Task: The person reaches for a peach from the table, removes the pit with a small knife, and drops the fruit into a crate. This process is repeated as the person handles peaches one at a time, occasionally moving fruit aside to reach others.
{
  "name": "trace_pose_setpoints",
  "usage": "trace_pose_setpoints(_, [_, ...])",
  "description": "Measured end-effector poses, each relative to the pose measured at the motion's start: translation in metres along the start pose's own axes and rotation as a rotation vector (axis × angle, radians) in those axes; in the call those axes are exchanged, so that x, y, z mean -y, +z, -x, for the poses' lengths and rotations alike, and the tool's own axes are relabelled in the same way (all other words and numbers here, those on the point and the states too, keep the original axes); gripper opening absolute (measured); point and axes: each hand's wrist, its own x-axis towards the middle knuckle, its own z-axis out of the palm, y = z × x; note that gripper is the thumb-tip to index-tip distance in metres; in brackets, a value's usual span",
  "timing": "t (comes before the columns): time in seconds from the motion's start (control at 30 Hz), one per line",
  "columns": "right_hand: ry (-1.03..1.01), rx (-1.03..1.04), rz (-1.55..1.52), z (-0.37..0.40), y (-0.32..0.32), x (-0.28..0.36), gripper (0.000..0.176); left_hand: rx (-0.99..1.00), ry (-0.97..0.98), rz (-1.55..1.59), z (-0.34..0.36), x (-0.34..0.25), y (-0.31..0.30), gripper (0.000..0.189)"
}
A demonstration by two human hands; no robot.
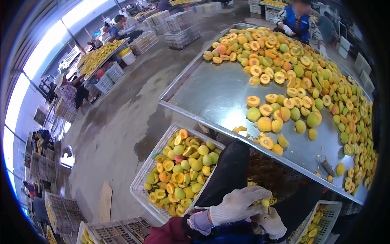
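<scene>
My left hand (239, 205), in a whitish knitted glove, is closed at the bottom centre, above my lap. Close against it is my right hand (271, 223), also gloved, with its fingers curled. Between the two hands a small yellow-green fruit piece (265, 202) shows; the gloves hide most of it. Halved peaches (298, 73) are heaped on the metal table (211, 91) ahead of me. A short tool (325, 166) lies near the table's front edge. Left of my leg stands a white crate (140, 191) full of fruit halves (178, 173).
Another fruit crate (331, 215) stands at the lower right, and more crates (118, 232) at the lower left. A co-worker in a blue vest (298, 20) is at the table's far side. Several people work at fruit tables (122, 49) farther off.
</scene>
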Motion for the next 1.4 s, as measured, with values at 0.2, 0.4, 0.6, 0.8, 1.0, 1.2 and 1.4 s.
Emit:
trace_pose_setpoints(0.2, [0.064, -0.146, 0.152, 0.007, 0.02, 0.02, 0.026, -0.286, 0.314, -0.244, -0.004, 0.007, 0.007, 0.036])
trace_pose_setpoints(0.4, [-0.031, -0.15, 0.403, -0.01, 0.006, -0.011, 0.019, -0.511, 0.37, 0.033, -0.024, -0.001, -0.007, 0.034])
trace_pose_setpoints(0.6, [0.023, 0.131, -0.334, 0.021, -0.007, 0.022, 0.027, -0.11, 0.248, -0.119, -0.027, -0.005, -0.023, 0.061])
trace_pose_setpoints(0.8, [0.059, 0.329, -0.142, 0.006, -0.024, 0.007, 0.045, 0.181, 0.031, 0.114, -0.038, -0.022, -0.021, 0.028])
trace_pose_setpoints(1.0, [-0.283, -0.334, 0.243, 0.004, -0.024, 0.006, 0.058, 0.032, -0.07, 0.075, -0.085, -0.03, -0.022, 0.03])
trace_pose_setpoints(1.2, [-0.311, -0.206, -0.116, 0.007, -0.037, 0.004, 0.043, -0.195, -0.182, -0.862, -0.203, -0.002, -0.015, 0.049])
trace_pose_setpoints(1.4, [-0.493, -0.278, -0.204, -0.002, -0.045, -0.013, 0.049, 0.076, -0.074, -0.791, -0.244, 0.011, 0.004, 0.057])
